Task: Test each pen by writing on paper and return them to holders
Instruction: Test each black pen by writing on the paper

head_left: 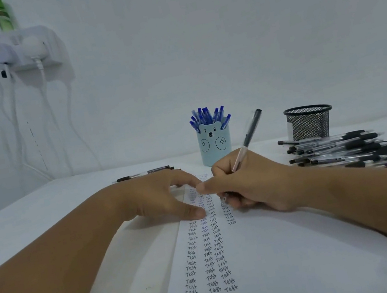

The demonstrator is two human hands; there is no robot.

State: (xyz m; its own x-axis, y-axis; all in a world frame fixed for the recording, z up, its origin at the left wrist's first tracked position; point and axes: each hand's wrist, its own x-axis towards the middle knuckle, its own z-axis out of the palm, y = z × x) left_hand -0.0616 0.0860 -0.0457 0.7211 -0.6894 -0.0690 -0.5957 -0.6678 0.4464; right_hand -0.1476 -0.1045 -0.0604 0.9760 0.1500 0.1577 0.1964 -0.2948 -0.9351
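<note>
A white sheet of paper [284, 254] lies on the table, with columns of the word "Test" written down it. My right hand [248, 183] grips a black-capped clear pen [250, 136], its tip down on the paper at the fourth column and hidden by my fingers. My left hand [160, 198] rests flat on the paper's upper left part, fingers straight. A pale blue bear holder [214, 145] behind the paper is full of blue pens. An empty-looking black mesh holder [310, 123] stands to the right.
Several black pens [348, 150] lie in a heap on the table at the right, in front of the mesh holder. A couple more black pens [145, 173] lie behind my left hand. A wall socket shelf with hanging cables [25, 49] is at the upper left.
</note>
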